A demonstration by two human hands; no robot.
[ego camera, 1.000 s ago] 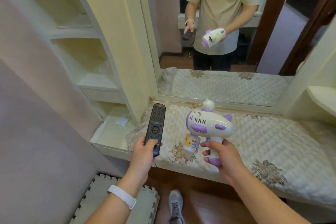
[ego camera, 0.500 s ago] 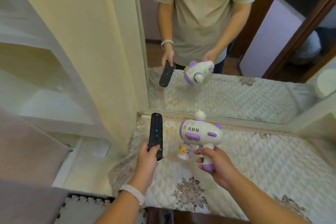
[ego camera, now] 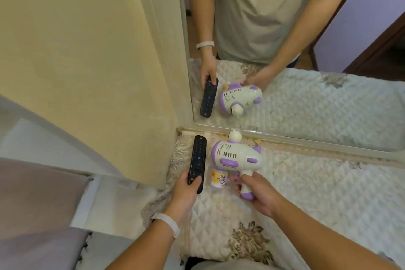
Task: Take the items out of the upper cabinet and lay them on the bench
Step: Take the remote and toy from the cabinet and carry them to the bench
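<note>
My left hand (ego camera: 185, 190) grips the near end of a black remote control (ego camera: 197, 160), which points away from me toward the mirror, low over the bench's left end. My right hand (ego camera: 257, 195) holds a white and purple toy bubble gun (ego camera: 235, 156) by its handle, with a small printed bottle (ego camera: 218, 179) fixed under its body. Both items hover just over the quilted cream bench cover (ego camera: 317, 193), close to its back left corner. I cannot tell whether either one touches the cover.
A large mirror (ego camera: 306, 98) stands behind the bench and reflects my arms and both items. A cream cabinet side panel (ego camera: 87, 72) rises at the left. Lower shelves (ego camera: 109, 208) sit left of the bench. The quilted cover stretches away to the right.
I have stepped closer and leaned over the bench. Both hands have carried the remote and the toy gun forward and down toward the bench's back left corner.
</note>
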